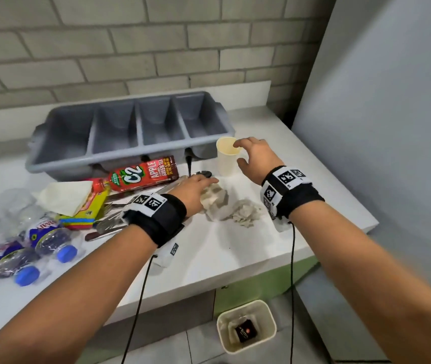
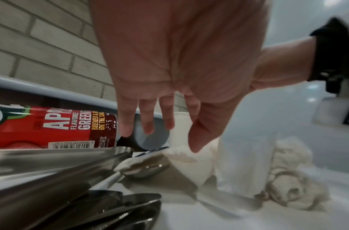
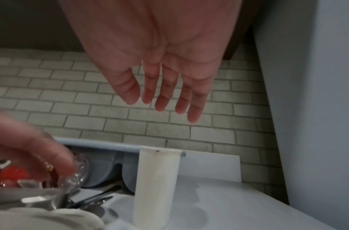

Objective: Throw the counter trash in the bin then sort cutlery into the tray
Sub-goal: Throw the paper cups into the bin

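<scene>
A white paper cup [image 1: 226, 156] stands upright on the counter in front of the grey cutlery tray [image 1: 130, 132]. My right hand [image 1: 245, 153] hovers just over and beside the cup [image 3: 156, 183] with fingers spread, holding nothing. My left hand [image 1: 198, 187] reaches over a crumpled paper napkin [image 1: 215, 199]; its fingers [image 2: 148, 124] are straight and spread above the napkin [image 2: 189, 155]. A second crumpled tissue [image 1: 243, 212] lies to the right. Metal cutlery [image 1: 109, 222] lies in a heap under my left wrist.
A red C2 bottle [image 1: 141, 174], a yellow wrapper [image 1: 88, 208], a folded napkin [image 1: 64, 197] and several plastic bottles [image 1: 33, 248] crowd the counter's left side. A beige bin [image 1: 245, 327] stands on the floor below the counter edge. A grey wall [image 1: 379, 127] rises at right.
</scene>
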The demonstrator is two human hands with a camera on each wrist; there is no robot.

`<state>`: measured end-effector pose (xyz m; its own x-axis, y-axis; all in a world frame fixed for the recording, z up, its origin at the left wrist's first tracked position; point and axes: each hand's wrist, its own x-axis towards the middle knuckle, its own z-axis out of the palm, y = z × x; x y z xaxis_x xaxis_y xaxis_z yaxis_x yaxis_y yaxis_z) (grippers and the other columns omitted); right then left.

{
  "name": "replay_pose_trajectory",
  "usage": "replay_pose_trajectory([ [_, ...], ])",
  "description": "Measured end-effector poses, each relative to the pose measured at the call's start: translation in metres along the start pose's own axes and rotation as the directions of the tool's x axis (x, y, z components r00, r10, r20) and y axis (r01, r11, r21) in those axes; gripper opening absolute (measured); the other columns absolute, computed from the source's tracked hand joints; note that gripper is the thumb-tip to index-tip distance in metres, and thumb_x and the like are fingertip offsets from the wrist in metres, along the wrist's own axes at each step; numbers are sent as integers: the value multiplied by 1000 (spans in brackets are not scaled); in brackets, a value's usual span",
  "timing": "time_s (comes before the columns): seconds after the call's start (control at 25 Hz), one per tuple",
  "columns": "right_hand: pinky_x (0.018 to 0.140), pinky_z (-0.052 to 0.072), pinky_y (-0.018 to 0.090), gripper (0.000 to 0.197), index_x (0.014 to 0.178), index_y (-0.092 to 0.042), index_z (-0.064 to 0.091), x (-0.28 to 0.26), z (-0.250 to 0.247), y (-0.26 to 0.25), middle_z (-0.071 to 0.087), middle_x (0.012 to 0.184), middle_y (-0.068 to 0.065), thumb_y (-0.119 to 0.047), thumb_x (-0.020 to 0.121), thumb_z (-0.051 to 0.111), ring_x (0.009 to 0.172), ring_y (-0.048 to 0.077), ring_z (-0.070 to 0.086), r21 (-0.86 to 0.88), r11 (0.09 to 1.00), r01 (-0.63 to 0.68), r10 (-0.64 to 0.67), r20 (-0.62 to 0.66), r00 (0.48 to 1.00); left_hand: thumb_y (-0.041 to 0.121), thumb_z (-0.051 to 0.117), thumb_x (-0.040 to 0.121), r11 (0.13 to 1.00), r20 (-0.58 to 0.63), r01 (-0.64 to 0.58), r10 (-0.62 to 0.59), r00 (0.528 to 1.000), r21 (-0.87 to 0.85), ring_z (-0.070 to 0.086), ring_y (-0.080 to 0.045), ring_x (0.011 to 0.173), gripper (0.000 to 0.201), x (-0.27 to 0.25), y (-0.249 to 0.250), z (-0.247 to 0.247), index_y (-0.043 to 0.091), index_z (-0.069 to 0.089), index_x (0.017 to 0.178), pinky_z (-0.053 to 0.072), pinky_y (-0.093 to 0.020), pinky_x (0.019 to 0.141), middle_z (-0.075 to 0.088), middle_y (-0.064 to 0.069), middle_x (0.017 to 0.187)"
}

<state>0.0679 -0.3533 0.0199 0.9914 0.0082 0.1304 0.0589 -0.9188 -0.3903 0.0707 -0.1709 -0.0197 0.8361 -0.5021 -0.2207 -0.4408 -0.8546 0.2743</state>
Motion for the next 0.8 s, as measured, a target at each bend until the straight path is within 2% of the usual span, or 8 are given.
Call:
replay_pose_trajectory([
  [0.08, 108, 36, 40, 47, 135, -15, 42, 18, 5, 5, 46, 141, 12, -9, 89, 48, 130, 31, 37, -66, 998, 5, 1, 93, 996, 10, 67, 79, 998, 62, 3, -6, 998, 55, 28, -26, 141, 84, 10, 2, 2, 31, 24, 147, 27, -34, 114, 24, -4, 156],
  [0.2, 104, 42, 41, 54, 139, -23, 36, 38, 15, 14, 44, 139, 18, -10, 88, 47, 123, 35, 48, -92, 994, -62, 79, 195, 978, 13, 66, 81, 996, 110, -22, 13, 994, 82, 28, -28, 142, 80, 23, 3, 8, 33, 26, 146, 27, -35, 114, 25, -8, 155],
  [0.36, 100, 46, 39, 50, 135, -27, 44, 46, 25, 22, 48, 135, 18, -10, 88, 46, 118, 37, 53, -160, 985, -67, 108, 261, 959, 13, 57, 84, 998, 127, -34, 26, 992, 61, 37, -26, 136, 68, 27, 1, 12, 35, 33, 143, 35, -39, 110, 35, -4, 150],
  [0.44, 96, 46, 37, 43, 128, -24, 53, 47, 26, 24, 53, 130, 19, -9, 89, 45, 113, 37, 55, -164, 984, -73, 113, 253, 961, 16, 57, 85, 999, 109, -11, 6, 994, 44, 38, -26, 136, 67, 27, 1, 14, 36, 30, 143, 36, -41, 110, 34, -2, 151],
  [0.52, 94, 46, 35, 36, 122, -16, 59, 47, 24, 25, 56, 127, 20, -7, 90, 46, 113, 37, 56, -130, 988, -89, 118, 230, 966, 15, 53, 88, 1000, 66, 31, -30, 997, -8, 38, -27, 136, 66, 26, -1, 14, 34, 26, 145, 36, -42, 110, 31, -2, 154],
  [0.64, 97, 44, 36, 33, 121, -11, 60, 42, 19, 25, 56, 129, 20, -11, 91, 47, 115, 38, 54, -50, 989, -138, 144, 166, 975, 13, 46, 93, 990, -49, 60, -67, 997, -128, 45, -30, 130, 57, 22, -3, 8, 25, 29, 145, 38, -43, 108, 41, -8, 148],
  [0.8, 97, 44, 37, 30, 118, -9, 61, 22, 10, 22, 57, 125, 20, -13, 92, 47, 115, 38, 53, 26, 991, -134, 133, 37, 990, 9, 44, 95, 960, -148, 87, -130, 980, -267, 48, -32, 126, 51, 17, -8, 1, 18, 31, 144, 38, -36, 105, 48, -15, 141],
])
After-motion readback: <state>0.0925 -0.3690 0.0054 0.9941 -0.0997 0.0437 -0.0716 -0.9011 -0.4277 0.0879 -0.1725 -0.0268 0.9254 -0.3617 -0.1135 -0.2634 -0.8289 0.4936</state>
